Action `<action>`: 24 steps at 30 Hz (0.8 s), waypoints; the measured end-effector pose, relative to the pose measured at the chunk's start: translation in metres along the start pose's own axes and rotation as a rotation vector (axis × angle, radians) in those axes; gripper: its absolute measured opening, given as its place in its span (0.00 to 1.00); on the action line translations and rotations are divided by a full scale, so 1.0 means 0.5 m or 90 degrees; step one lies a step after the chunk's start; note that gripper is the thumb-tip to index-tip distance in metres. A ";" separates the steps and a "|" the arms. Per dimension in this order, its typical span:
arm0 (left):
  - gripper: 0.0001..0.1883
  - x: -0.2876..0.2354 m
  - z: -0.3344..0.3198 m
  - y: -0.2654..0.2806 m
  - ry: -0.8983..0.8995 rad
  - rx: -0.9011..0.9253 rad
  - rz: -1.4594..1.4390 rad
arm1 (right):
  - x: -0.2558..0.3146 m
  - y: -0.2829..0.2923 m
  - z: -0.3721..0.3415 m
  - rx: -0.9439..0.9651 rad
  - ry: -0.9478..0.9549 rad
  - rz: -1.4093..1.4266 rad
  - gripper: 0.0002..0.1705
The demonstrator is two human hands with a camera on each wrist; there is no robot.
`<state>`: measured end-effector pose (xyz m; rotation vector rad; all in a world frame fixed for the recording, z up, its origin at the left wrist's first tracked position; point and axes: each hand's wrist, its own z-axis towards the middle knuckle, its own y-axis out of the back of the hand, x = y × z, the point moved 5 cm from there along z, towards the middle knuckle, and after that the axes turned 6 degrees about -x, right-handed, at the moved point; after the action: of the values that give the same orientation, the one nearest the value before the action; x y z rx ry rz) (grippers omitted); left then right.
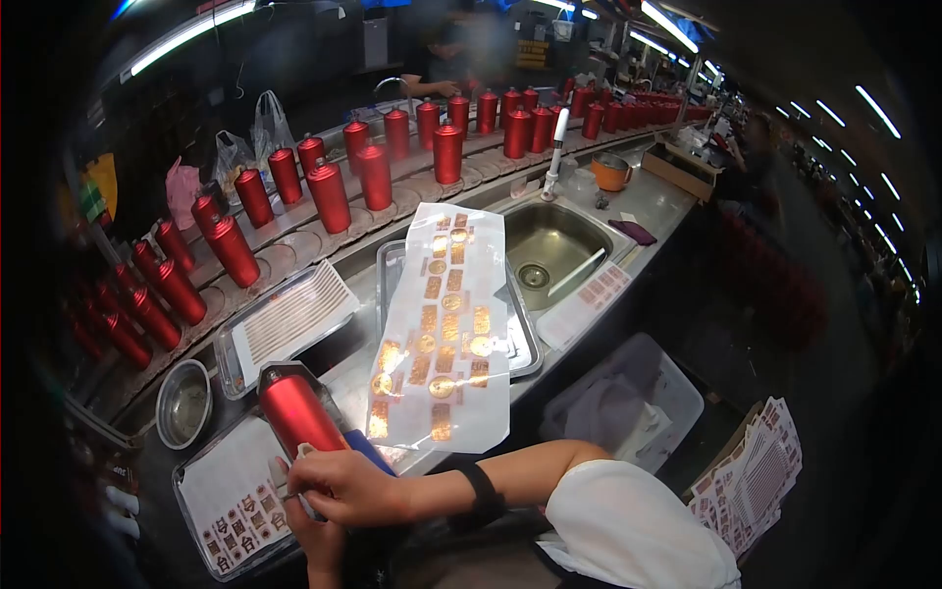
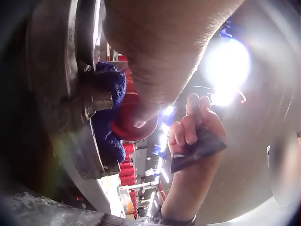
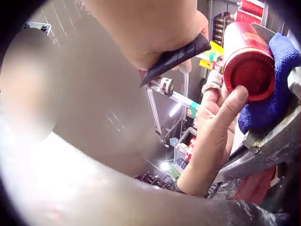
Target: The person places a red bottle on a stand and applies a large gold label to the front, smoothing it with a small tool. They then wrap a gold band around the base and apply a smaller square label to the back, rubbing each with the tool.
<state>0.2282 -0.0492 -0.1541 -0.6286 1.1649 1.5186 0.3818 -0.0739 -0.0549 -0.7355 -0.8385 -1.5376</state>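
A shiny red bottle (image 1: 297, 407) lies tilted on a blue cloth (image 3: 261, 106), its round base toward me. My left hand (image 3: 218, 117) holds it at the base end, thumb on the bottom rim and fingers along the side; one finger has a white wrap. A gold patch (image 3: 255, 40) shows on the bottle's side in the right wrist view. My right hand (image 1: 348, 486) pinches a dark flat scraper (image 2: 200, 149), close beside the bottle's base end. In the head view the right hand covers much of the left.
Sheets of gold decals (image 1: 451, 324) lie over a metal tray, left of a sink (image 1: 535, 260). Another tray (image 1: 235, 501) with printed sheets sits by the bottle, near a metal bowl (image 1: 184, 402). Many red bottles (image 1: 329, 196) stand along the conveyor behind.
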 end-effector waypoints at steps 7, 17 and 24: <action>0.51 -0.025 -0.024 0.032 0.026 -0.014 0.072 | -0.015 0.024 -0.068 0.036 -0.038 -0.047 0.07; 0.57 0.021 -0.005 0.018 0.048 -0.006 0.096 | -0.043 0.055 -0.036 0.058 -0.063 -0.041 0.06; 0.57 -0.013 0.004 -0.008 0.076 0.064 0.121 | -0.109 0.186 -0.045 -0.006 -0.212 -0.206 0.08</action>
<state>0.2344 -0.0501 -0.1490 -0.5602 1.4167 1.5869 0.4807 -0.0695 -0.1030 -0.9124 -1.2466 -1.7296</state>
